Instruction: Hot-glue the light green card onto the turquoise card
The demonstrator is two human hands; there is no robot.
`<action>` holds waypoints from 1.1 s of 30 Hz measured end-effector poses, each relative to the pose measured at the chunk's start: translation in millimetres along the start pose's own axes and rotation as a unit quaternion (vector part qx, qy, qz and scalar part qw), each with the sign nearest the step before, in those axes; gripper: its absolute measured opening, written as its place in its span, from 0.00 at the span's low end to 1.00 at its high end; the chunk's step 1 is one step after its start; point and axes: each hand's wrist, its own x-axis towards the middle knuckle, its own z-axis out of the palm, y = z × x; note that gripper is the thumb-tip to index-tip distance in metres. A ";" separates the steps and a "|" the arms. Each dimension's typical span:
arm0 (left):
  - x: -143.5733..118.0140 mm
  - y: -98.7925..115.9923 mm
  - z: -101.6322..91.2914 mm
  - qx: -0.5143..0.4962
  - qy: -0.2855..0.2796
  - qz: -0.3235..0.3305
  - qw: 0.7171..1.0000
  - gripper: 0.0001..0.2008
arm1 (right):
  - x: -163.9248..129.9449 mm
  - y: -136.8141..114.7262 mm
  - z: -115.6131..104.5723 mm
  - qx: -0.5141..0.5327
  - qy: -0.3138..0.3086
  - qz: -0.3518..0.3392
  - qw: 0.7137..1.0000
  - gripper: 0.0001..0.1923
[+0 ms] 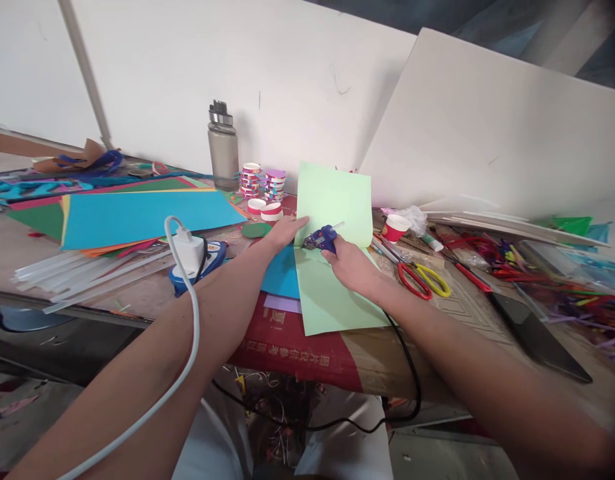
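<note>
Your right grip (351, 265) is wrapped around the blue hot-glue gun (320, 238), nozzle near the crease of the light-green paper (337, 193), half upright, half flat over the blue paper (281, 275). Your left grip (286, 232) meets the upright half's left edge; I can't tell whether it pinches. This looks like gluing at the crease, which calls for a steady nozzle.

Glue gun (319, 239): grip hidden in right hand (351, 264). White cable (195, 340) cut off by bottom edge. Far-right scraps (600, 308) blurred.
</note>
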 end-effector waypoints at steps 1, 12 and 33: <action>0.4 -0.7 -0.2 0.001 0.000 -0.001 1.000 0.20 | 1.3 -1.6 1.5 0.002 0.001 -0.001 1.000 0.14; 4.4 -4.3 -1.9 -0.007 -0.011 0.006 1.000 0.22 | 2.4 2.8 6.6 -0.002 0.011 0.002 1.000 0.14; 1.5 -0.7 -4.0 -0.066 -0.045 -0.011 0.997 0.28 | -8.0 81.2 -11.2 -0.012 0.063 0.104 0.993 0.17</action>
